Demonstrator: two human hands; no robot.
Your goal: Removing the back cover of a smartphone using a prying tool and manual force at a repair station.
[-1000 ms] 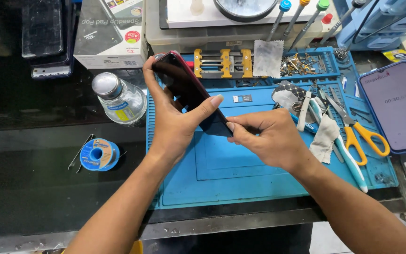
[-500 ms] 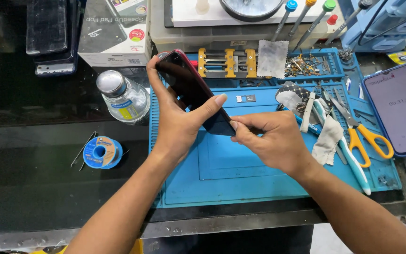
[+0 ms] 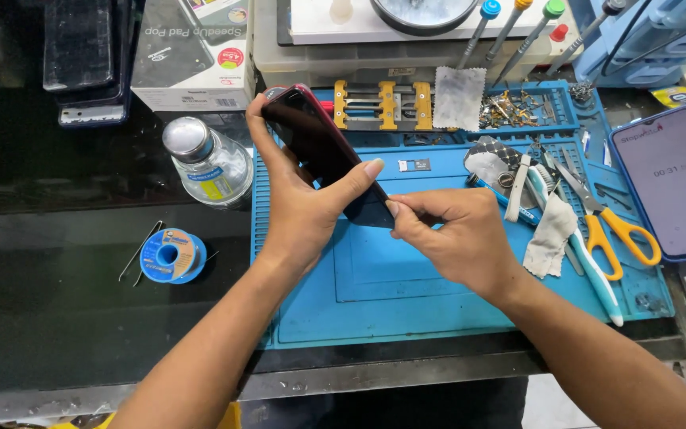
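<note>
Over the blue repair mat [image 3: 406, 294], left hand [image 3: 303, 210] still gripped the dark smartphone [image 3: 323, 155] unchanged while right hand [image 3: 454, 238] stayed pinched at its near edge.

Bench count, head view:
- Hands: 2, left hand [image 3: 299, 210] & right hand [image 3: 458, 238].
- Phones: 2, dark red-edged phone [image 3: 319, 151] held; blue-cased phone [image 3: 672, 187] w/ lit screen, right side.
- Blue work mat [image 3: 391, 294]: 1.
- Glass bottle [image 3: 208, 163] w/ metal cap: 1.
- Solder spool [image 3: 168, 256]: 1.
- Yellow-handled scissors [image 3: 613, 226]: 1.
- Upright screwdrivers [image 3: 510, 24]: 3 w/ coloured caps (blue, yellow, green).
- Boxes: 1 white product box [image 3: 192, 52].
- Cloths: 2, grey cloth [image 3: 459, 98], white cloth [image 3: 551, 237].
- Loose screws/parts in tray: too small to count.
</note>
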